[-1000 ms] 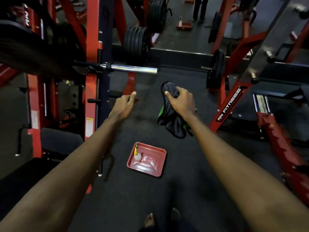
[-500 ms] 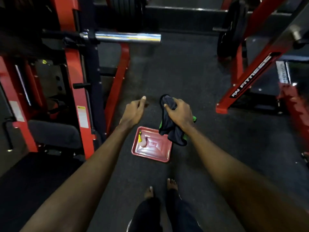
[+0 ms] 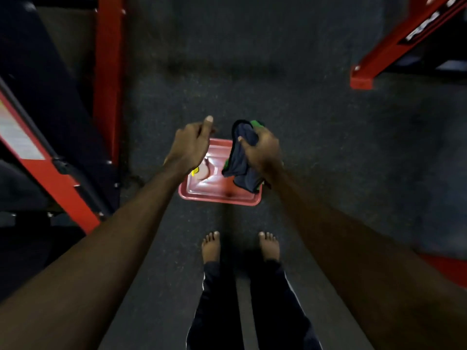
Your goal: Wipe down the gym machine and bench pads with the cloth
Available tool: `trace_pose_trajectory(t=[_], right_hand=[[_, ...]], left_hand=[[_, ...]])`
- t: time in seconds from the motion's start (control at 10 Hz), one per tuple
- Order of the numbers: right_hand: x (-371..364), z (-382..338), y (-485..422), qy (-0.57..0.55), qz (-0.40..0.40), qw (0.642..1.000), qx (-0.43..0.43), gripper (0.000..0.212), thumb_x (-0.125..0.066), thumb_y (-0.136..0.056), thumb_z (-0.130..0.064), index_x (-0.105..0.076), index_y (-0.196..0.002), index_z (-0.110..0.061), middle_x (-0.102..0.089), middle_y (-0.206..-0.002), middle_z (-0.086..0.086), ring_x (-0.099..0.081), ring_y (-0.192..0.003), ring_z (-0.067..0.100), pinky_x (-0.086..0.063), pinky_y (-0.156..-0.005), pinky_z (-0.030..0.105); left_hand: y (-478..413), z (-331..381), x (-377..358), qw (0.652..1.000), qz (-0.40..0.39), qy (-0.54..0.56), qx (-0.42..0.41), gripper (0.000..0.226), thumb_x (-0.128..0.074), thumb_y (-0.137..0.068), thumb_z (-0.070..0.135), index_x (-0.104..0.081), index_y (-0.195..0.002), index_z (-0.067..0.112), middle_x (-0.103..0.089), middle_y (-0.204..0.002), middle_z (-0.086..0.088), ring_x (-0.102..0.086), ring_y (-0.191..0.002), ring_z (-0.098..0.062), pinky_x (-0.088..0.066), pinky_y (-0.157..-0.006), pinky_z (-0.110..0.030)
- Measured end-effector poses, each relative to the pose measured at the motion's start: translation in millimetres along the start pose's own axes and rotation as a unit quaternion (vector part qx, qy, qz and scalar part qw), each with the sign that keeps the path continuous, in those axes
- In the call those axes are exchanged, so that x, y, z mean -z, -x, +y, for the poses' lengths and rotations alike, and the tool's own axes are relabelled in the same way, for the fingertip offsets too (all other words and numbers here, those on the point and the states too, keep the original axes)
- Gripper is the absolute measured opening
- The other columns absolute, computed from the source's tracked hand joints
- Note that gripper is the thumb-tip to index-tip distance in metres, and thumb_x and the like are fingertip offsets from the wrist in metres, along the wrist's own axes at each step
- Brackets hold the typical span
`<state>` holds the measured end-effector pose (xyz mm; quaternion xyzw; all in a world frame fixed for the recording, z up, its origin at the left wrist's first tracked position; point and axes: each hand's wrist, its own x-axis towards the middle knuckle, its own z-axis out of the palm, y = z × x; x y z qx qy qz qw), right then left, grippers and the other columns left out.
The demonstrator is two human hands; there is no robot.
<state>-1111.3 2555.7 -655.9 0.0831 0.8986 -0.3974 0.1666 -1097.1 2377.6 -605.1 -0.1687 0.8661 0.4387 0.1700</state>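
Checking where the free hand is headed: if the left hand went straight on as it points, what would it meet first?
Likely the red tray on the floor, by the small bottle in it; the left hand hangs over that end, though depth is unclear.

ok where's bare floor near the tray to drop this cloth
Bare floor lies beyond the tray, between the left red post and the right red frame foot, and right of the tray. Crowded: the tray, and leftward by the machine.
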Motion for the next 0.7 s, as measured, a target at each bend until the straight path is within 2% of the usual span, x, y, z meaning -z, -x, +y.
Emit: trace_pose_trajectory(t=[0.1,0.2,0.3,0.4,0.5,0.6,0.7], right_hand=[[-37.7,35.5,-17.7,0.02,0.001,1.0,0.002,0.035,-0.064,-0.088,-0.019,-0.068,-0.12,-0.006,-0.069,-0.119,0.013,-0.065,-0.112,0.032,-0.045,-0.093,0.031],[-84.8,74.5,-33.4,0.056,-0.038,0.998,-0.016,0.029,-0.055,-0.086,-0.002,-0.072,-0.109,-0.001,-0.069,-0.118,0.022,-0.064,-0.112,0.037,-0.044,-0.096,0.034],[-109.7,93.8,-36.1,0.077,-0.065,0.995,-0.029,0.033,-0.05,-0.086,-0.007,-0.075,-0.107,-0.004,-0.068,-0.122,0.023,-0.061,-0.118,0.039,-0.046,-0.104,0.039],[-126.0,110.5,-31.3,0.072,-0.076,0.993,-0.052,0.029,-0.05,-0.093,-0.002,-0.074,-0.109,0.0,-0.068,-0.122,0.021,-0.061,-0.117,0.034,-0.039,-0.103,0.03],[-126.5,109.9,-28.8,0.08,-0.081,0.992,-0.061,0.033,-0.047,-0.097,0.003,-0.072,-0.117,-0.002,-0.064,-0.131,0.018,-0.06,-0.121,0.03,-0.038,-0.103,0.026],[-127.2,106.5,-26.2,0.074,-0.067,0.993,-0.063,0.035,-0.043,-0.1,0.003,-0.071,-0.12,-0.003,-0.061,-0.135,0.017,-0.064,-0.116,0.028,-0.043,-0.099,0.026],[-128.4,108.7,-27.6,0.068,-0.055,0.995,-0.056,0.033,-0.045,-0.1,0.0,-0.071,-0.118,-0.005,-0.066,-0.129,0.015,-0.067,-0.11,0.028,-0.047,-0.096,0.029]], left_hand=[[-22.7,-41.9,-28.3,1.0,-0.006,-0.005,-0.002,0.054,-0.034,-0.106,0.048,-0.075,-0.112,0.013,-0.074,-0.113,-0.007,-0.066,-0.111,-0.02,-0.047,-0.095,-0.027],[-42.4,-80.2,-61.3,1.0,-0.016,-0.014,-0.001,0.049,-0.036,-0.108,0.04,-0.075,-0.111,0.011,-0.074,-0.112,-0.008,-0.065,-0.108,-0.015,-0.039,-0.086,-0.017],[-47.3,-95.4,-75.7,1.0,-0.025,0.002,0.006,0.049,-0.037,-0.108,0.039,-0.075,-0.107,0.008,-0.074,-0.109,-0.01,-0.066,-0.096,-0.017,-0.044,-0.083,-0.02],[-49.0,-113.9,-87.6,0.999,-0.042,0.0,0.006,0.049,-0.035,-0.108,0.04,-0.075,-0.107,0.011,-0.074,-0.11,-0.007,-0.067,-0.097,-0.017,-0.044,-0.082,-0.021],[-50.0,-120.4,-88.5,0.999,-0.048,0.001,0.004,0.05,-0.035,-0.108,0.04,-0.075,-0.105,0.011,-0.074,-0.106,-0.002,-0.067,-0.099,-0.017,-0.046,-0.084,-0.025],[-55.7,-118.3,-89.1,0.998,-0.039,0.029,0.032,0.047,-0.035,-0.108,0.036,-0.075,-0.107,0.011,-0.073,-0.107,0.001,-0.066,-0.1,-0.013,-0.045,-0.087,-0.022],[-60.1,-115.7,-91.1,0.999,-0.02,0.023,0.034,0.048,-0.035,-0.108,0.04,-0.075,-0.108,0.013,-0.073,-0.105,0.004,-0.065,-0.099,-0.01,-0.042,-0.082,-0.019]])
